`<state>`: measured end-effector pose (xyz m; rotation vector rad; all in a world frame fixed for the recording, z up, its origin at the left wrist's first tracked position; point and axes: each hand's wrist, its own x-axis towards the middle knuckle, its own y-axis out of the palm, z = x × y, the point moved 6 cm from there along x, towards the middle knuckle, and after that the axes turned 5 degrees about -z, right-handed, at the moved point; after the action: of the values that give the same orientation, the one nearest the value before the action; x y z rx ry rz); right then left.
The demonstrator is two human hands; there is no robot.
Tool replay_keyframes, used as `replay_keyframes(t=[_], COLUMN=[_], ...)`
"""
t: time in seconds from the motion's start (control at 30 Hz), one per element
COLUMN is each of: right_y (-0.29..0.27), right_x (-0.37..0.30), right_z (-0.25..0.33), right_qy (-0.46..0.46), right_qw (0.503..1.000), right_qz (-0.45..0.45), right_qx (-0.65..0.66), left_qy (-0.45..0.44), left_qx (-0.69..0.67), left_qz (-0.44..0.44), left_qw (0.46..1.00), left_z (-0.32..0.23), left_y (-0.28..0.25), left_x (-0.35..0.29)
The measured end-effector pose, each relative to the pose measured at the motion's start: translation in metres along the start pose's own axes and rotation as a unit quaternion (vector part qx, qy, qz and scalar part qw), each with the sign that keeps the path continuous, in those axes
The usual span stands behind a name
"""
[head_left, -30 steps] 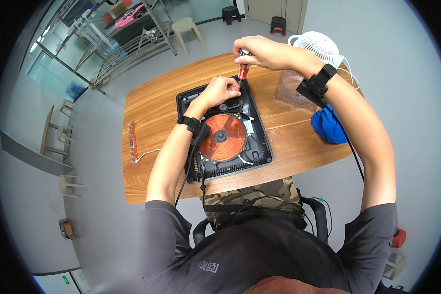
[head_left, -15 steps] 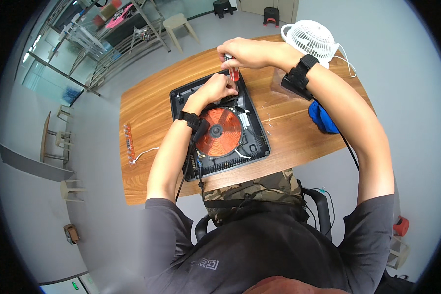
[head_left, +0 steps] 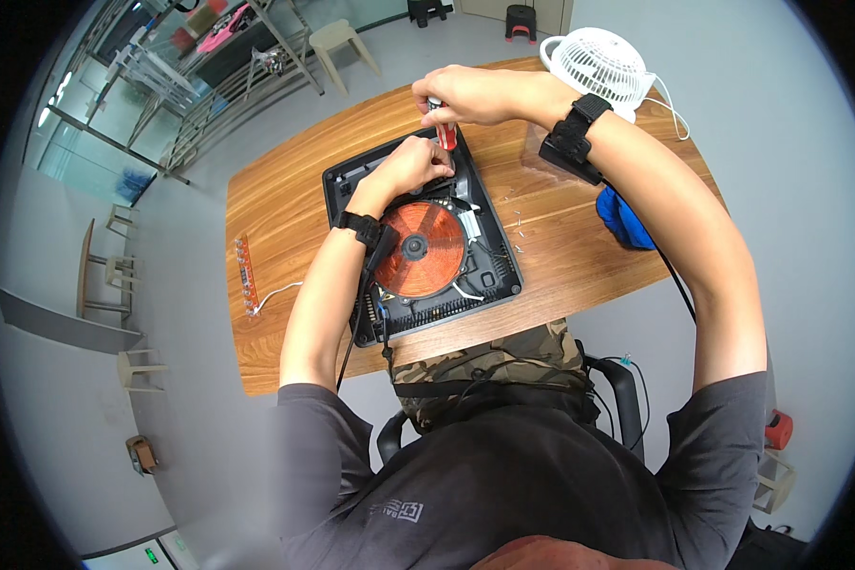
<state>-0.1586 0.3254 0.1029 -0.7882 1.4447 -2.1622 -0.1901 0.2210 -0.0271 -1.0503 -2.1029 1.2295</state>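
An opened induction cooker base (head_left: 492,285), a black tray-like housing, lies on the wooden table with its round copper coil (head_left: 426,271) showing. My right hand (head_left: 456,93) is closed around the red-and-white handle of a screwdriver (head_left: 447,139), held roughly upright over the housing's far right part. Close to the screwdriver's lower end, my left hand (head_left: 416,165) reaches in with its fingers pinched together. What those fingertips grip is too small and hidden to make out. White wiring (head_left: 469,224) sits beside the coil.
Several small screws (head_left: 518,233) lie on the table right of the housing. A white fan (head_left: 598,71) stands at the far right, near a clear box and a blue cloth-like thing (head_left: 623,218). At the left lies an orange strip (head_left: 246,275) with a white cord.
Both hands stay in nearly the same place at the housing, the right still on the screwdriver. The whole view has shifted slightly, with the table and housing appearing a little higher and farther left.
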Motion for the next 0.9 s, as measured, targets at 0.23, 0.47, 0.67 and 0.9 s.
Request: replay_keyframes(t=[0.23, 0.47, 0.67, 0.9], right_y=[0.008, 0.01, 0.003, 0.004], right_x=[0.014, 0.015, 0.008, 0.007], right_z=[-0.01, -0.001, 0.0, -0.002], right_qy=[0.019, 0.002, 0.04, 0.037], right_qw=[0.999, 0.997, 0.997, 0.994], right_qz=[0.049, 0.077, 0.066, 0.084], right_qx=[-0.014, -0.025, -0.027, -0.055], left_qy=[-0.058, -0.063, 0.016, 0.019], left_qx=[-0.028, -0.034, -0.021, 0.018], left_qz=[0.03, 0.023, 0.003, -0.005], left_qw=[0.998, 0.997, 1.0, 1.0], left_z=[-0.009, 0.007, -0.001, -0.003], left_y=[-0.005, -0.002, 0.003, 0.002], left_x=[-0.002, -0.002, 0.004, 0.007])
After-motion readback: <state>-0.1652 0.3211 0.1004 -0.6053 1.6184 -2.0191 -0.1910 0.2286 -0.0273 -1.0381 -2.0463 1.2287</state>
